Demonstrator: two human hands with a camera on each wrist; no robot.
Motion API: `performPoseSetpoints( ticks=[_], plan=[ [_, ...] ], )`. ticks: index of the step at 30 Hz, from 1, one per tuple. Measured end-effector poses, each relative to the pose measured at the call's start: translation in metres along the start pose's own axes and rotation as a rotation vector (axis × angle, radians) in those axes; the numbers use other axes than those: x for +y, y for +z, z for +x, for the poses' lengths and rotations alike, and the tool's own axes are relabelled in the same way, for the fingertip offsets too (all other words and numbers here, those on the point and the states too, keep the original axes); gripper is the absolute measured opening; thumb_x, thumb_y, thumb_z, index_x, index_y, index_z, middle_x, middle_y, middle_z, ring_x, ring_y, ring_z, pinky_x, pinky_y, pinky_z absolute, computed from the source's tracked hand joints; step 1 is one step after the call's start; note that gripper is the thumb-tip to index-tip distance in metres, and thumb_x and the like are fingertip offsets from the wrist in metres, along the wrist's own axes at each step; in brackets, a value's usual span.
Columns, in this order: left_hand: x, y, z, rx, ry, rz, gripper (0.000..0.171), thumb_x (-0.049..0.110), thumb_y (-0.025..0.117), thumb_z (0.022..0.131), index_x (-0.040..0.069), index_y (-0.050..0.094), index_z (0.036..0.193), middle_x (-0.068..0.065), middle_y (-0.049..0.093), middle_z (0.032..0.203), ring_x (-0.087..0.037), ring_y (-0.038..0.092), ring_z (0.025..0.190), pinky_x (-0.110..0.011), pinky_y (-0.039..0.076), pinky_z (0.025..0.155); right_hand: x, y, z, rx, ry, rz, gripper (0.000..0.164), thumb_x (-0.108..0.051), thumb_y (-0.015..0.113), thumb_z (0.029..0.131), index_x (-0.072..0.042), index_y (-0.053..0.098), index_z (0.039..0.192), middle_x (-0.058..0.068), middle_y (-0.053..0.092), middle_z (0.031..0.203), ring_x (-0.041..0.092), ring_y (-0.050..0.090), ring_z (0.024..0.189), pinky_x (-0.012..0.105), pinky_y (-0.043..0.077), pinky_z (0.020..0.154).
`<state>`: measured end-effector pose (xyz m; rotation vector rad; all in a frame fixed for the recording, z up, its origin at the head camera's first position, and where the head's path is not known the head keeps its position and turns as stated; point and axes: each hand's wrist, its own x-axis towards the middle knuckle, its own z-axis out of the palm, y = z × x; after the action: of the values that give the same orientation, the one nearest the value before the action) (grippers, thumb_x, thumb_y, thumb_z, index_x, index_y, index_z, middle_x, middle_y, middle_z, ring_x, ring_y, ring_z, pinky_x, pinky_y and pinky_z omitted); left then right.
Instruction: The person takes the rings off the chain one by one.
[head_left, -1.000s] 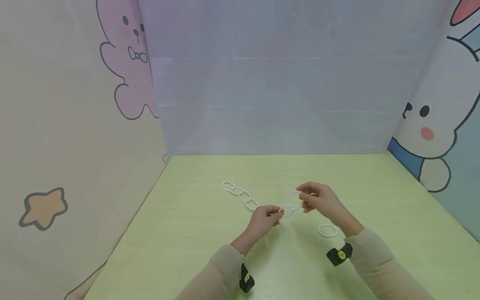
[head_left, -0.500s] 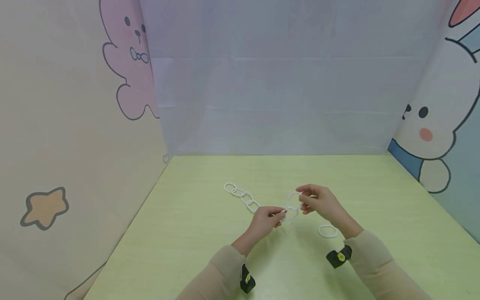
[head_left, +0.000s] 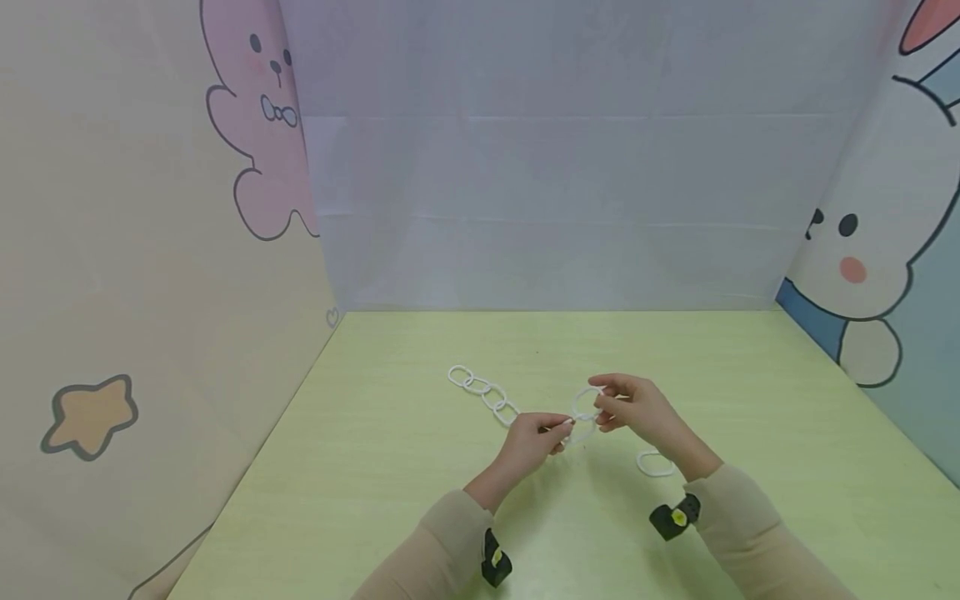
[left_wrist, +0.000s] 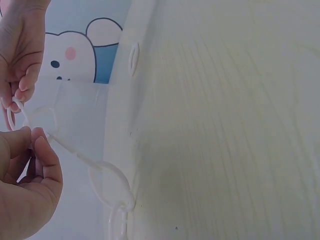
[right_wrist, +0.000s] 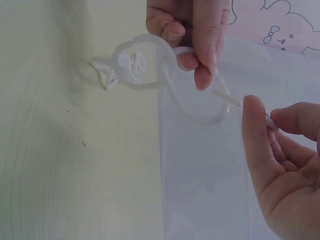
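The left hand pinches a lower ring; the right hand pinches an upper ring at its twelve o'clock, seemingly threaded through. If either pinch slipped, they might part. The chain, off towards ten o'clock, could tug; a spare ring lies at four o'clock

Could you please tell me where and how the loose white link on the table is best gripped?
Probably by the rim at its picture-left end, pinched from above between thumb and finger: the loose white link lies flat, its rim is thin, and in the head view the right arm crowds its other end.
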<state>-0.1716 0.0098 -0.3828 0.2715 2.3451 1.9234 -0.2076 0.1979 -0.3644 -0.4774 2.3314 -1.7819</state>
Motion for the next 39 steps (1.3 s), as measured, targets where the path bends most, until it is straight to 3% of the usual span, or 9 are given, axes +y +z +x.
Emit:
performPoseSetpoints(
  ticks=[10, 15, 19, 26, 32, 39],
  plan=[
    [0.007, 0.001, -0.002, 0.007, -0.007, 0.012, 0.018, 0.004, 0.058, 0.09, -0.009, 0.067, 0.098, -0.017, 0.065, 0.082, -0.009, 0.053, 0.061, -0.02, 0.046, 0.057, 0.001, 0.001, 0.0, -0.011, 0.006, 0.01, 0.036, 0.001, 0.053, 0.09, 0.014, 0.045, 0.122, 0.017, 0.052, 0.086, 0.024, 0.062, 0.071, 0.033, 0.054, 0.064],
    [0.008, 0.001, -0.003, 0.007, -0.009, 0.015, 0.019, 0.004, 0.057, 0.091, -0.01, 0.066, 0.1, -0.019, 0.065, 0.085, -0.008, 0.053, 0.062, -0.021, 0.048, 0.059, 0.002, 0.001, -0.001, -0.018, -0.005, 0.038, 0.033, 0.002, 0.054, 0.09, 0.013, 0.046, 0.12, 0.022, 0.052, 0.087, 0.027, 0.062, 0.072, 0.034, 0.054, 0.064],
    [-0.001, 0.003, 0.003, 0.008, -0.01, 0.009, 0.019, 0.004, 0.057, 0.091, -0.011, 0.065, 0.1, -0.02, 0.064, 0.086, -0.009, 0.053, 0.062, -0.023, 0.049, 0.06, 0.005, 0.002, -0.001, -0.016, -0.003, 0.056, 0.028, -0.002, 0.054, 0.092, 0.011, 0.046, 0.115, 0.022, 0.053, 0.087, 0.026, 0.063, 0.07, 0.034, 0.054, 0.062],
    [-0.029, 0.007, 0.018, 0.015, -0.005, 0.023, 0.021, 0.01, 0.059, 0.091, -0.006, 0.067, 0.101, -0.008, 0.065, 0.08, -0.008, 0.055, 0.062, -0.023, 0.049, 0.059, 0.006, 0.001, -0.002, -0.01, 0.031, 0.022, 0.021, -0.013, 0.053, 0.095, 0.006, 0.048, 0.104, 0.016, 0.059, 0.083, 0.025, 0.063, 0.063, 0.034, 0.053, 0.055],
    [-0.032, 0.006, 0.019, 0.024, 0.001, 0.019, 0.021, 0.012, 0.06, 0.09, -0.005, 0.068, 0.101, -0.006, 0.064, 0.078, -0.008, 0.055, 0.061, -0.022, 0.048, 0.057, 0.006, 0.0, -0.001, 0.006, 0.027, -0.089, 0.023, -0.014, 0.055, 0.094, 0.006, 0.055, 0.106, 0.011, 0.065, 0.081, 0.023, 0.057, 0.06, 0.03, 0.051, 0.054],
    [-0.032, 0.007, 0.02, 0.023, -0.005, -0.003, 0.021, 0.01, 0.06, 0.09, -0.007, 0.067, 0.1, -0.009, 0.065, 0.08, -0.008, 0.055, 0.062, -0.024, 0.05, 0.058, 0.006, 0.004, -0.002, 0.009, 0.021, -0.026, 0.022, -0.006, 0.055, 0.093, 0.011, 0.053, 0.106, 0.02, 0.059, 0.087, 0.023, 0.061, 0.065, 0.033, 0.054, 0.059]
  ],
)
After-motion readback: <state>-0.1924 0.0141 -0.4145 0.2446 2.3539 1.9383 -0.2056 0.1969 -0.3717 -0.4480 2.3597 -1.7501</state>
